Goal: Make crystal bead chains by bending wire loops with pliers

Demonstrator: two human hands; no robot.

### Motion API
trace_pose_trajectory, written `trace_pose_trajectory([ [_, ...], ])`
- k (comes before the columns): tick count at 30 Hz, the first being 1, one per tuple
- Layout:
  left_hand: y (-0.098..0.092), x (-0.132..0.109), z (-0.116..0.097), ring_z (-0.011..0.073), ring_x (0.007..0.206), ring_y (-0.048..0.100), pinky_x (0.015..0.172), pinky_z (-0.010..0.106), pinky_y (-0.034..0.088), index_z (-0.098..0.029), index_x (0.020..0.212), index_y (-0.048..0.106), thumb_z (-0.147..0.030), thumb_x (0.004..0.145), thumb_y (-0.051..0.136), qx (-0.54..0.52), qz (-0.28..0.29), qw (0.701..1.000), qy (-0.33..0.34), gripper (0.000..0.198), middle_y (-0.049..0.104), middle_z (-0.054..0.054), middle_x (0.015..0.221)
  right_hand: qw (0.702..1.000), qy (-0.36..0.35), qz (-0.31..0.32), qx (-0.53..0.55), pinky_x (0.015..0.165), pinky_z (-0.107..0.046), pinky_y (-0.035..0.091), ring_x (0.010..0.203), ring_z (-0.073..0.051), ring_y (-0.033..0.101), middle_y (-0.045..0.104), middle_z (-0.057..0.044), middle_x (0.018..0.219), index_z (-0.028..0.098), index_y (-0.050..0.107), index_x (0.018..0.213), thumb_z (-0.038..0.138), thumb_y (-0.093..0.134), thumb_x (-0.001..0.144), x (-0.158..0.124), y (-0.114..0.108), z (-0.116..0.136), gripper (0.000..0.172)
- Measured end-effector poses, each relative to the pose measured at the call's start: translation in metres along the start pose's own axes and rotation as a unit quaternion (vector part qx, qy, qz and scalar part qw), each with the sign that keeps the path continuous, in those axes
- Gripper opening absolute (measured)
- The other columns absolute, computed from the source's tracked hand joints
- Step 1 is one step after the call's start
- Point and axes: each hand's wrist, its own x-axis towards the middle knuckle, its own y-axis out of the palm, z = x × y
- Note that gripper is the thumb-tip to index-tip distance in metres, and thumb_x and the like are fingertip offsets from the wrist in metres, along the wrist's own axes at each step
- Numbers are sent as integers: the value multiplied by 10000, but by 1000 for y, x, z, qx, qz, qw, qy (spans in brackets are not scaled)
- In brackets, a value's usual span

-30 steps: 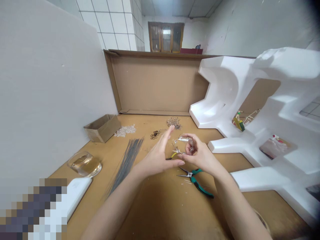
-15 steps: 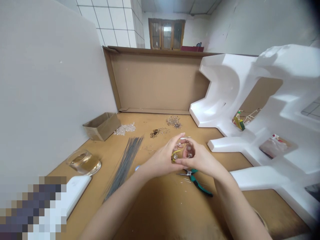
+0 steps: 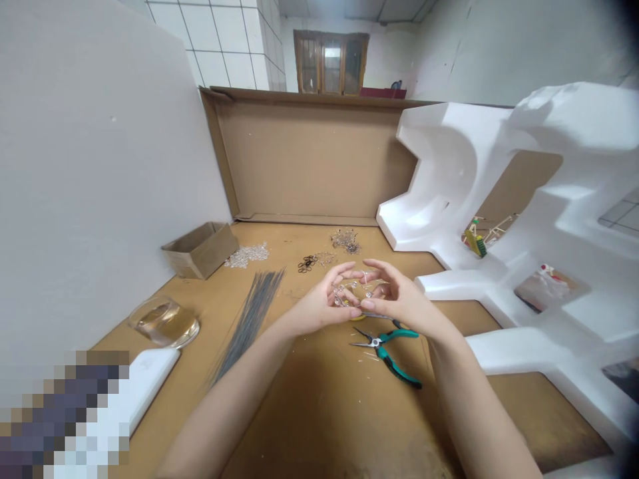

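Pinched between fingertips of the left hand point(image 3: 319, 307) and the right hand point(image 3: 402, 305), a beaded wire piece point(image 3: 355, 291) is held above the table point(image 3: 309, 399), near the green pliers point(image 3: 392, 351); hands cupped tight half a second ago are eased apart.

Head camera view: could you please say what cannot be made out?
Head view: small clear beaded wire piece, tiny and partly covered by fingers of left hand and right hand.
Head view: bottom-left corner, pixel-blurred patch.
Head view: colourful items behind white foam block, mostly hidden.

Two bare forearms, unsleeved, with left hand point(image 3: 319, 305), right hand point(image 3: 403, 303), slim fingers point(image 3: 343, 269).
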Motion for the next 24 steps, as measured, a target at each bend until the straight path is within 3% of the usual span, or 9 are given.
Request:
trace_pose_trajectory([
  [5, 5, -6, -7, 139, 886, 597, 826, 347, 513, -310, 1422, 219, -248, 720, 690, 56, -2, 998, -16, 848, 318, 136, 1436, 1000, -5, -1, -22, 700, -298, 498, 726, -108, 548, 547, -50, 1083, 241, 483, 1249, 397, 726, 665, 2, 6, -2, 651],
  [13, 10, -6, 0, 105, 809, 560, 765, 297, 505, -300, 1441, 186, -196, 738, 659, 98, -3, 995, -11, 853, 390, 121, 1368, 991, -15, -50, -122, 641, -287, 467, 640, -100, 501, 578, -37, 957, 230, 541, 1197, 420, 734, 652, -1, 16, 4, 608],
  [20, -1, 3, 7, 78, 776, 589, 733, 268, 504, -346, 1362, 309, -198, 670, 749, -45, -12, 998, 38, 834, 370, 106, 1355, 998, -12, -18, 62, 683, -313, 515, 745, -131, 599, 572, -61, 1071, 242, 506, 1184, 419, 705, 694, 2, 8, 1, 558],
  [24, -1, 3, 8, 55, 735, 589, 717, 248, 500, -392, 1382, 232, -202, 710, 731, 1, -60, 992, 107, 858, 362, 109, 1370, 995, 23, -66, 72, 594, -283, 500, 601, -110, 592, 616, -18, 839, 199, 561, 1011, 447, 670, 722, 5, 4, 1, 396],
])
